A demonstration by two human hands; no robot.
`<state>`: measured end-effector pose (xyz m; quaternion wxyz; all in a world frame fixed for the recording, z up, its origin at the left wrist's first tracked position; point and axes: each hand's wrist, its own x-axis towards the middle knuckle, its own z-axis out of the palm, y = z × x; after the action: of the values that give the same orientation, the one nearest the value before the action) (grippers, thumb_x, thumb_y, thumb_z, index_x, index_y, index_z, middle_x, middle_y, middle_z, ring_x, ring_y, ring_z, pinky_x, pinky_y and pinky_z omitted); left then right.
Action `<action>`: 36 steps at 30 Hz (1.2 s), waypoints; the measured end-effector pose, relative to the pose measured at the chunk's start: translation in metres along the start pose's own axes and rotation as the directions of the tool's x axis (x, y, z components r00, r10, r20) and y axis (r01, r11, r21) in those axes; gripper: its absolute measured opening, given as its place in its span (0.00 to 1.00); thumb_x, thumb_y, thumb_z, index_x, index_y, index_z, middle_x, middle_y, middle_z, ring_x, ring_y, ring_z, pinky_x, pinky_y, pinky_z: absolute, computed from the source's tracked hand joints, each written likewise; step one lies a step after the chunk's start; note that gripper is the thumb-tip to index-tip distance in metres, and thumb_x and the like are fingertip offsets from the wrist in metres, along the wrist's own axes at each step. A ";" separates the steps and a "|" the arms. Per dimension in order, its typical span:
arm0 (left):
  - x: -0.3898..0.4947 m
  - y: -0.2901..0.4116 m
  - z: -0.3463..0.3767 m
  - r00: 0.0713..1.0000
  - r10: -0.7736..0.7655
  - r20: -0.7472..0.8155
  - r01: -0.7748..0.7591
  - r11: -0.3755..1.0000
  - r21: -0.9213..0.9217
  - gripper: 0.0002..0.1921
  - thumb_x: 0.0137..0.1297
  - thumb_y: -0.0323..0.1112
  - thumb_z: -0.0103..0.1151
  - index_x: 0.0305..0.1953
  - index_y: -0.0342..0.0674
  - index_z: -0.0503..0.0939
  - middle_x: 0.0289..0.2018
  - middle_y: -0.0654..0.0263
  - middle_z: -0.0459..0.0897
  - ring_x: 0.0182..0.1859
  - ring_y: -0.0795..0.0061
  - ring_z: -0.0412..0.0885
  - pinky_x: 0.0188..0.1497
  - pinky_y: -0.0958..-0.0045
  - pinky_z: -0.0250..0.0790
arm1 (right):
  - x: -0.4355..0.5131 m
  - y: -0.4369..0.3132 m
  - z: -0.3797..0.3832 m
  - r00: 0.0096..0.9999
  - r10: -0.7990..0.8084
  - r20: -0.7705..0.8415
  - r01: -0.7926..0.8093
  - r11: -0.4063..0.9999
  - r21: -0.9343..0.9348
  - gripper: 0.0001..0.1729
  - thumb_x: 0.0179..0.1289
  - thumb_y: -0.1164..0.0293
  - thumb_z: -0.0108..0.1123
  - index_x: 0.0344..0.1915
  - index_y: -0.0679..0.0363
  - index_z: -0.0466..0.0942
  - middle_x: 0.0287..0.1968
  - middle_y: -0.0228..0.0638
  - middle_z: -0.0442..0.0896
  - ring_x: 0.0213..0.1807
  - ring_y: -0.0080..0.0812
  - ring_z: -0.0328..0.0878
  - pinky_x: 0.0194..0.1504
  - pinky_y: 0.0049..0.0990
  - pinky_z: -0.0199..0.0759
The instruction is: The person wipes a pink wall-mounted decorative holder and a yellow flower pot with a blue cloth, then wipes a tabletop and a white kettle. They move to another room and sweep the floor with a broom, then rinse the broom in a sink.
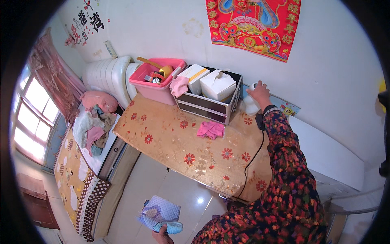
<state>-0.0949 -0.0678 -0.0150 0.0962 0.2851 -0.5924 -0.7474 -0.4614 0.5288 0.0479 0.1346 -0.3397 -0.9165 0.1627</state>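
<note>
Low over the tiled floor, my left hand (163, 235) grips a folded blue and purple cloth (161, 210) with a dotted texture. Part of that hand is cut off by the lower picture edge. My right hand (261, 94) reaches across the table and has its fingers around the upper part of a white bottle-like container (250, 105). This container stands at the table's back edge, just right of a black case with metal edging (202, 109). A crumpled pink cloth (210, 130) lies on the flower-patterned table (170, 140) in front of the case.
Two white boxes, one a white carton (218, 85), sit in the case; a pale pink cloth (179, 86) hangs over its corner. Left of it stands a pink plastic bin (155, 93) holding mixed items. Along the table runs a black cable (254, 157). Clothes (96, 131) lie on the bed.
</note>
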 end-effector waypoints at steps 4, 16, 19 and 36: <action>0.001 0.003 0.018 1.000 0.004 0.019 -0.004 1.000 0.019 0.29 0.43 0.26 0.59 0.52 0.29 0.68 0.43 0.59 0.76 0.44 0.64 0.76 0.49 0.65 0.68 | 0.013 0.011 0.008 1.000 -0.024 0.011 0.025 0.995 -0.094 0.45 0.46 0.53 0.68 0.60 0.59 0.58 0.55 0.50 0.67 0.56 0.55 0.67 0.52 0.46 0.68; -0.004 0.005 0.055 0.995 0.029 0.095 -0.030 0.999 0.010 0.26 0.43 0.26 0.60 0.48 0.29 0.69 0.39 0.60 0.76 0.39 0.65 0.77 0.45 0.66 0.70 | 0.015 0.046 0.037 0.909 -0.360 -0.212 0.358 0.932 -0.047 0.28 0.46 0.62 0.69 0.46 0.65 0.74 0.60 0.53 0.65 0.58 0.51 0.66 0.56 0.40 0.67; -0.004 0.003 0.056 0.996 0.017 0.086 -0.016 1.000 -0.011 0.24 0.44 0.22 0.58 0.47 0.30 0.71 0.38 0.61 0.77 0.38 0.68 0.77 0.44 0.68 0.69 | 0.021 0.058 0.032 0.915 -0.372 -0.157 0.384 0.922 0.054 0.23 0.42 0.63 0.70 0.36 0.68 0.79 0.60 0.53 0.66 0.57 0.49 0.68 0.56 0.37 0.66; 0.016 -0.003 0.115 0.963 -0.080 0.259 0.054 0.993 0.109 0.26 0.43 0.21 0.59 0.49 0.31 0.70 0.40 0.61 0.76 0.41 0.68 0.75 0.48 0.67 0.67 | -0.005 0.144 -0.070 0.921 -0.389 -0.031 0.379 0.873 0.307 0.20 0.37 0.62 0.72 0.27 0.66 0.82 0.56 0.51 0.73 0.56 0.44 0.72 0.55 0.31 0.66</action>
<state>-0.1696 0.0213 -0.0066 -0.0230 0.2081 -0.6269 -0.7505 -0.3489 0.6431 0.0548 0.2010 -0.1232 -0.9310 0.2786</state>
